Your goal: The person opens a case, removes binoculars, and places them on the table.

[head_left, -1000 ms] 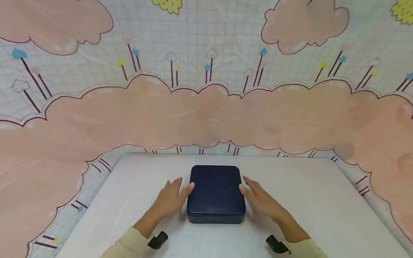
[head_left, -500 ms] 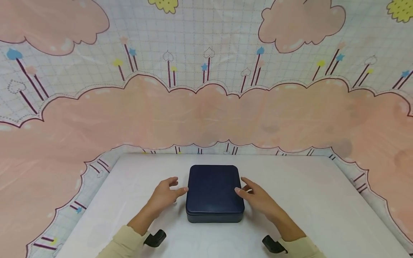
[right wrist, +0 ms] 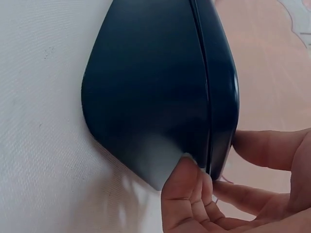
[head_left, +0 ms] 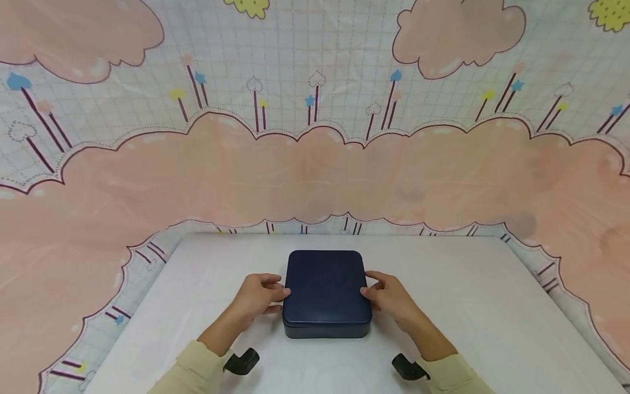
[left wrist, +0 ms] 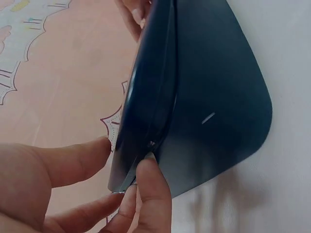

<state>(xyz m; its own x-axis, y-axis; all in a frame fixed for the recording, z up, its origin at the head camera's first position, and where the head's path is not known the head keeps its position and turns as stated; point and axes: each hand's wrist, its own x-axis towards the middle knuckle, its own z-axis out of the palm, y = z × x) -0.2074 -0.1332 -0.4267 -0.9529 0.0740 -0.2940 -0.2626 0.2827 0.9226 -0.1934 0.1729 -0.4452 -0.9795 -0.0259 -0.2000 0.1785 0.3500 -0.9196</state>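
Head view: dark navy rounded-corner rectangular box, smooth, probably metal, sits on the flat white tabletop between left hand and right hand, both gripping its opposite sides. Left wrist: thumb at the top edge, fingertips pinching in along the thin dark seam. Right wrist: same pinch clamped on the box, best done, I'd judge, with matched pressure both sides so it doesn't tilt or skid
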